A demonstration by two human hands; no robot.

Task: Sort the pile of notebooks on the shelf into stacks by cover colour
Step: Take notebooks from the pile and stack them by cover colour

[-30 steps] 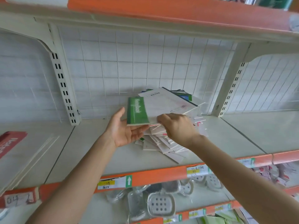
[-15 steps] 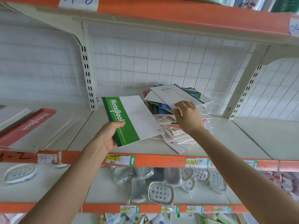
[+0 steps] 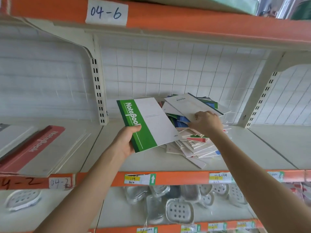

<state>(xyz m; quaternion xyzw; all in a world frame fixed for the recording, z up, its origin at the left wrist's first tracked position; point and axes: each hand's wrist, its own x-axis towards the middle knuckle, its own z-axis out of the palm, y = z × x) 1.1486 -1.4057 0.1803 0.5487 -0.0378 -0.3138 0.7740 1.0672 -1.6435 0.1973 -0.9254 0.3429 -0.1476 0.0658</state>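
Since flat red-spined paper notebooks (image 3: 33,148) sit stacked at far left of cream metal shelf (image 3: 252,148), sorting just begun. Left hand (image 3: 124,143) grips green-and-white paper notebook (image 3: 148,125) by near corner, held up, not yet set down. Messy pile of mixed notebooks (image 3: 193,142) in middle, most still left. Right hand (image 3: 205,122) curls fingers on edge of top white blue-spined notebook (image 3: 188,105). Second ago both hands held green one at pile; now it is out to left.
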